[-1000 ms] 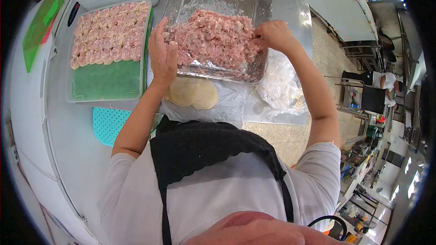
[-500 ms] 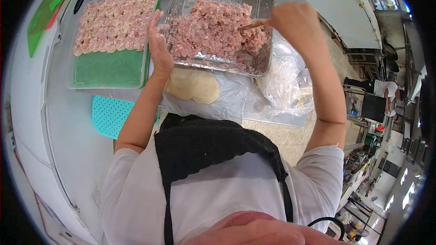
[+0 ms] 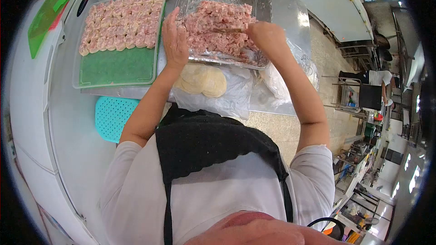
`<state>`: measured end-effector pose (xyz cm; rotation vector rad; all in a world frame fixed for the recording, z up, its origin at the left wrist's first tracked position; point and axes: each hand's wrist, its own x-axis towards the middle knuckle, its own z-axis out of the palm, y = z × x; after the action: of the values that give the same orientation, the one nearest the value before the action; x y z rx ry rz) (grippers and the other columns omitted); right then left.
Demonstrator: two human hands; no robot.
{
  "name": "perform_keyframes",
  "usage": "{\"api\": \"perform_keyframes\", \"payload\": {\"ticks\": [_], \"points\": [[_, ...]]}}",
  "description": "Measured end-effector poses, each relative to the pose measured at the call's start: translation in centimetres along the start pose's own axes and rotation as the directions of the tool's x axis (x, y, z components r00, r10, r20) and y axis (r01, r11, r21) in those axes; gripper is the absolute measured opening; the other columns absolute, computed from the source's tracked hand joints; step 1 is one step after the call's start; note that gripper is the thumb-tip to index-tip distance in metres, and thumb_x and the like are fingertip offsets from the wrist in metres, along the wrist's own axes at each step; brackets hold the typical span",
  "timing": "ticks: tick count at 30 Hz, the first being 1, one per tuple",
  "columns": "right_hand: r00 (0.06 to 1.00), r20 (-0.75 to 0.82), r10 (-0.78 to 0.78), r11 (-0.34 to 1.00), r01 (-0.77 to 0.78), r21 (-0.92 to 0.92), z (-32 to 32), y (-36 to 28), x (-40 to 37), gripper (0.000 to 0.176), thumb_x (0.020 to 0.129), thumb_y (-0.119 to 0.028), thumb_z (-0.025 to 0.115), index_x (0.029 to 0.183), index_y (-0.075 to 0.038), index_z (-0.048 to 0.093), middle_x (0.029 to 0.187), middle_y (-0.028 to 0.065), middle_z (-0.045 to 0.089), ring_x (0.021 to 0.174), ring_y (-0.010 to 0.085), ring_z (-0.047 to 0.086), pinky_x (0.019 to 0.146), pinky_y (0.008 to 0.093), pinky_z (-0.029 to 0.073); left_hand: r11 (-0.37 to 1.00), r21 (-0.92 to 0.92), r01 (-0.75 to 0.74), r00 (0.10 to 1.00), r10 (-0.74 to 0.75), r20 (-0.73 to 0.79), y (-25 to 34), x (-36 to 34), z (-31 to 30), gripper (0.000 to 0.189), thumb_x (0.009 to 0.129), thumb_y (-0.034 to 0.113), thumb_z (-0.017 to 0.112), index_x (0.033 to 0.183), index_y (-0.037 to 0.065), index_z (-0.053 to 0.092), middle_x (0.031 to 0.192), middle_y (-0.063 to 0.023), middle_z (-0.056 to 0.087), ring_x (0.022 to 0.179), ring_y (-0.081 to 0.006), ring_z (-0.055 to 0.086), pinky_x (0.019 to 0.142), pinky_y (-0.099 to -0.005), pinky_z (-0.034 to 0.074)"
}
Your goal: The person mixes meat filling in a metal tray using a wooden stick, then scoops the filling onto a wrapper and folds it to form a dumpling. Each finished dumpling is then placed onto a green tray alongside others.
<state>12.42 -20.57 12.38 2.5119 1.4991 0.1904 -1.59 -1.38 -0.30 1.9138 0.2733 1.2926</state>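
My right hand (image 3: 265, 38) is closed round a thin brown stick-like tool (image 3: 227, 30), whose far end lies over the pink minced meat (image 3: 213, 20). The meat fills much of a metal pan (image 3: 227, 61). Against the pan's left side is my left hand (image 3: 176, 41), fingers stretched out, holding nothing. Round pale dough wrappers (image 3: 202, 80) lie on a plastic sheet just below the pan. To the left, a green-bottomed tray (image 3: 116, 69) bears rows of filled dumplings (image 3: 122, 20) across its upper half.
A crumpled clear plastic bag (image 3: 277, 81) lies right of the wrappers. A turquoise perforated stool (image 3: 113, 117) stands below the table's left edge. A white appliance (image 3: 68, 122) runs along the left. Another person (image 3: 379, 78) is far off at the right.
My right hand has moved left and down with the tool, which now lies further over the meat. The view has shifted slightly, and my left hand appears further right, still beside the pan.
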Motion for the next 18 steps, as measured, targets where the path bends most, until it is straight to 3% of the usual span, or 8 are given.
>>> {"api": "perform_keyframes", "payload": {"ticks": [3, 5, 6, 9, 13, 17, 18], "points": [[0.995, 0.08, 0.053, 0.998, -0.05, -0.039, -1.6, -1.0, -1.9, 0.02, 0.083, -0.023, 0.06, 0.075, -0.008, 0.069, 0.077, 0.0122, 0.069, 0.074, 0.0299, 0.069, 0.06, 0.0428, 0.054, 1.0, 0.018, -0.002, 1.0, 0.002, 0.004, 0.4, 0.1, -0.1, 0.056, 0.101, 0.041, 0.031, 0.136, -0.002, 0.042, 0.134, -0.0206, 0.048, 0.123, -0.0374, 0.043, 0.107, -0.0451, 0.029], [0.991, 0.109, -0.071, 0.997, 0.072, -0.014, 1.9, -0.8, -2.9, 0.02, 0.082, -0.024, 0.06, 0.077, -0.007, 0.07, 0.08, 0.0135, 0.07, 0.075, 0.03, 0.069, 0.061, 0.0432, 0.054, 0.999, 0.032, -0.006, 1.0, 0.006, 0.012, 0.6, 0.1, -0.1, 0.056, 0.101, 0.041, 0.032, 0.136, -0.001, 0.042, 0.133, -0.0206, 0.048, 0.122, -0.0376, 0.043, 0.106, -0.0453, 0.03], [0.977, 0.211, 0.035, 0.999, -0.042, 0.026, 3.4, 0.6, -2.3, 0.02, 0.082, -0.021, 0.058, 0.077, -0.007, 0.071, 0.081, 0.0156, 0.07, 0.075, 0.0304, 0.07, 0.061, 0.0433, 0.054, 0.998, 0.057, -0.009, 1.0, 0.008, 0.022, 0.6, 0.2, -0.1, 0.056, 0.101, 0.041, 0.033, 0.136, -0.001, 0.042, 0.133, -0.0206, 0.048, 0.122, -0.0378, 0.044, 0.106, -0.0455, 0.03], [0.969, 0.229, 0.092, 0.991, -0.066, -0.119, 0.1, 2.6, -2.2, 0.021, 0.082, -0.022, 0.057, 0.077, -0.008, 0.071, 0.08, 0.0149, 0.07, 0.077, 0.0304, 0.07, 0.063, 0.0426, 0.054, 0.998, 0.062, -0.033, 0.999, 0.032, 0.012, 0.3, 0.2, 0.0, 0.057, 0.101, 0.042, 0.033, 0.136, -0.001, 0.042, 0.132, -0.0206, 0.049, 0.122, -0.0379, 0.044, 0.105, -0.0457, 0.031], [0.975, 0.209, 0.075, 0.968, -0.02, -0.252, -4.9, 6.2, -2.8, 0.017, 0.081, -0.022, 0.061, 0.075, -0.009, 0.071, 0.077, 0.0121, 0.07, 0.073, 0.0301, 0.069, 0.059, 0.0411, 0.053, 0.997, 0.08, -0.004, 0.999, 0.001, 0.039, 0.8, 0.1, 0.3, 0.057, 0.1, 0.044, 0.033, 0.136, 0.0, 0.043, 0.132, -0.0205, 0.049, 0.122, -0.0379, 0.044, 0.105, -0.046, 0.031], [0.988, 0.11, 0.109, 0.939, -0.066, -0.338, -3.7, 9.2, -2.2, 0.014, 0.082, -0.017, 0.061, 0.074, -0.01, 0.071, 0.074, 0.0106, 0.069, 0.07, 0.0296, 0.069, 0.057, 0.0404, 0.053, 0.995, 0.098, 0.021, 0.998, -0.026, 0.056, 0.8, 0.0, 0.2, 0.059, 0.099, 0.046, 0.033, 0.138, 0.002, 0.042, 0.132, -0.0203, 0.048, 0.123, -0.038, 0.043, 0.105, -0.047, 0.029], [0.997, 0.048, 0.056, 0.94, -0.037, -0.339, -1.7, 9.3, -2.4, 0.015, 0.082, -0.017, 0.061, 0.073, -0.01, 0.07, 0.073, 0.01, 0.068, 0.069, 0.0293, 0.069, 0.057, 0.0399, 0.053, 0.995, 0.098, 0.031, 0.997, -0.037, 0.063, 0.8, 0.0, 0.3, 0.059, 0.099, 0.046, 0.034, 0.138, 0.003, 0.042, 0.133, -0.0201, 0.048, 0.123, -0.0381, 0.043, 0.105, -0.0475, 0.029]]}}
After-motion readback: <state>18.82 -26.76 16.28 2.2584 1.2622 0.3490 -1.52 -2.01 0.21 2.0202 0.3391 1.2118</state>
